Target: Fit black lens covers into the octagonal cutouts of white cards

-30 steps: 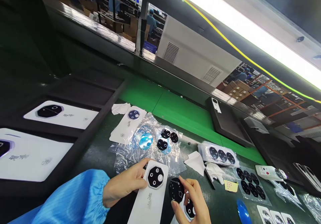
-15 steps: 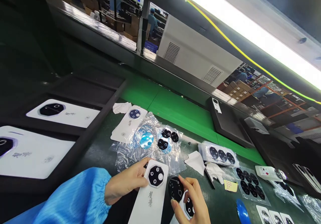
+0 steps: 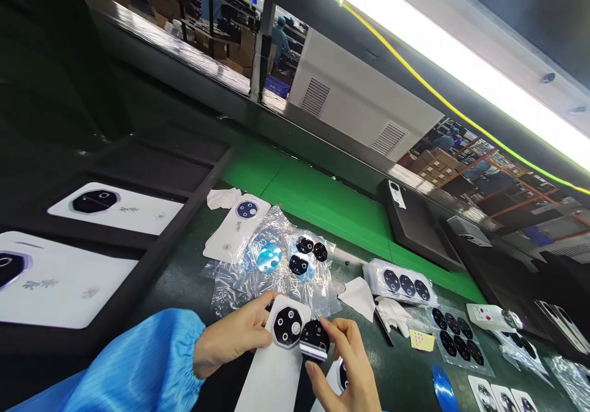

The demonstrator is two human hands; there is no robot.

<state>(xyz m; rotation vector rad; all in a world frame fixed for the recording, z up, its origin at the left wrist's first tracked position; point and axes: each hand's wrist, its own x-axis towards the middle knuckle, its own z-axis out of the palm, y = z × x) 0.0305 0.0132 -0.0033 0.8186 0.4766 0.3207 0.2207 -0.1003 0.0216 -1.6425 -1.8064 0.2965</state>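
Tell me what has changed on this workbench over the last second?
The right hand carried the black octagonal lens cover leftward and a little upward; it now sits right beside the camera ring on the white phone back panel, its lower edge catching light. The left hand kept its grip on that panel's top. The clear plastic sheets and the white panels in the black tray stayed put.

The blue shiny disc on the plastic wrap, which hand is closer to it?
Left. The left hand sits just below the blue disc, gripping the white phone cover; the right hand is farther, lower right, pinching a black lens piece.
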